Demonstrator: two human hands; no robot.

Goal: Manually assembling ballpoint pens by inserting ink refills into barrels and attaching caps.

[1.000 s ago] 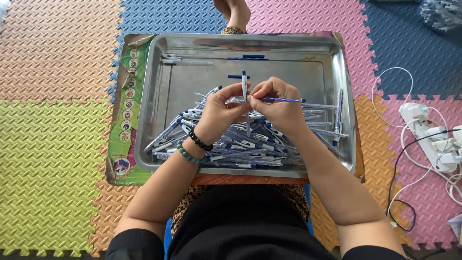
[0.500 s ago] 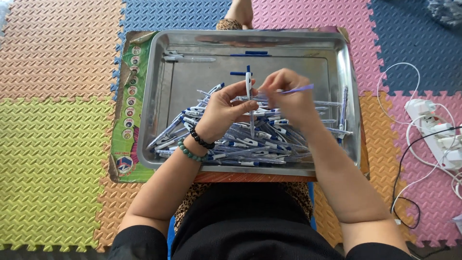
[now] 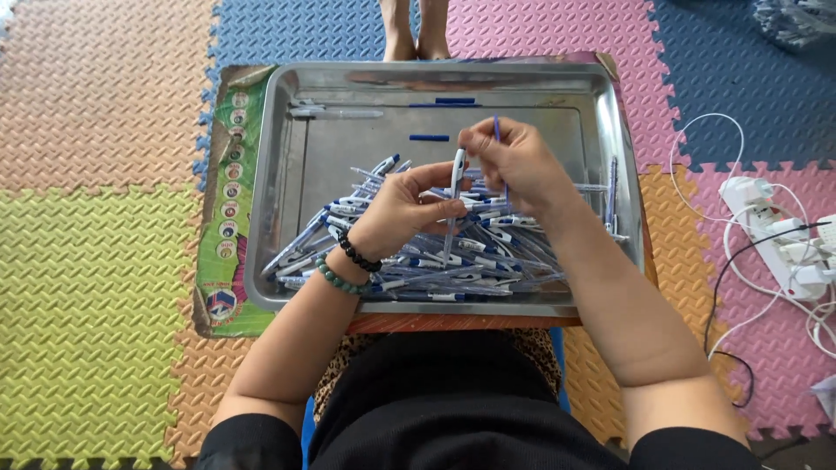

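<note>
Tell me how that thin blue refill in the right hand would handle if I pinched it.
The thin blue refill looks slender, so probably very light and somewhat bendy. The right hand holds it by fingertips alone, suggesting little weight. Being round and smooth-looking, it would likely roll on the shiny steel tray.

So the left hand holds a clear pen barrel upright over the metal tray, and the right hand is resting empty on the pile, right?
Not quite. The head view shows the right hand raised above the pile of pens, its fingers pinching a thin blue refill. The left hand does hold the clear pen barrel upright over the metal tray.
</note>
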